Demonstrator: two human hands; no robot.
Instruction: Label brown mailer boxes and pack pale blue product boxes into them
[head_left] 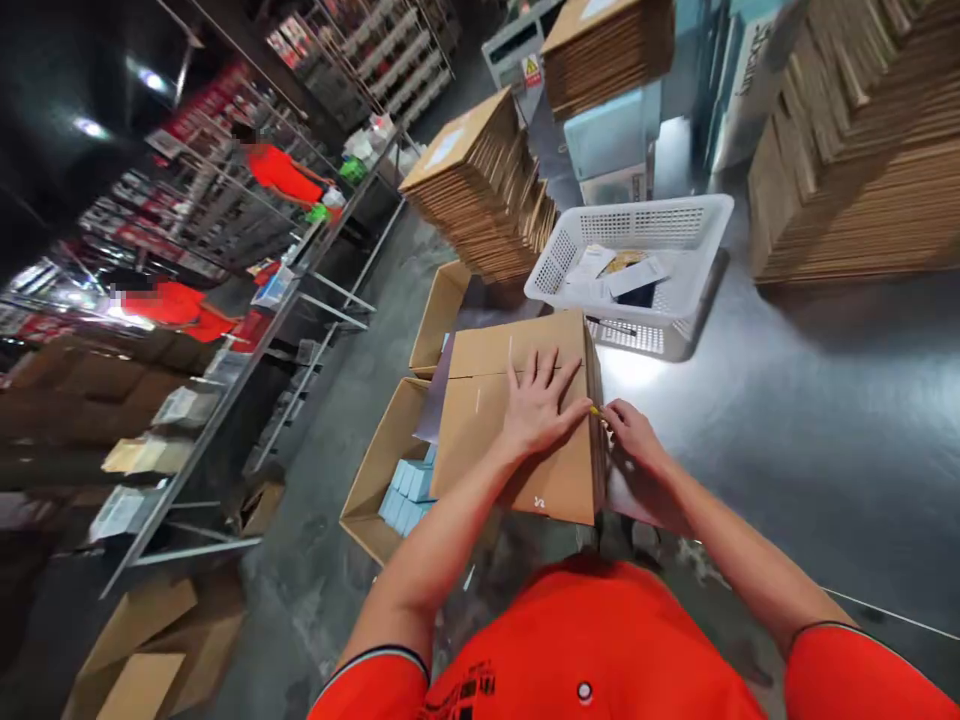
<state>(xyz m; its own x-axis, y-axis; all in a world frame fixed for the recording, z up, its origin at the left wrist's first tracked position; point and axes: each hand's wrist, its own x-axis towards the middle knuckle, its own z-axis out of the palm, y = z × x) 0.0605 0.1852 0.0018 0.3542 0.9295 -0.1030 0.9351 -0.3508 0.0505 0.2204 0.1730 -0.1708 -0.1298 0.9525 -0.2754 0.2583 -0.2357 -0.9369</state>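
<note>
Folded cardboard [476, 430] lies on the surface [840, 400], left of and nearer the wearer than the white basket [656, 336]. Left hand [541, 408] spread wide, pressed flat on the cardboard, grasping nothing; right hand [634, 430] nearly closed, pinching a small yellow item [595, 411] on the basket's near side.

Yellow warning triangle [532, 66] on a small sign [533, 80]; blurred lettering [756, 58] on pale box [735, 130].

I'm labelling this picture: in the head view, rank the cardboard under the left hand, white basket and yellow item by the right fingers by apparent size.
Largest to smallest:
1. Cardboard
2. Basket
3. Yellow item
</note>
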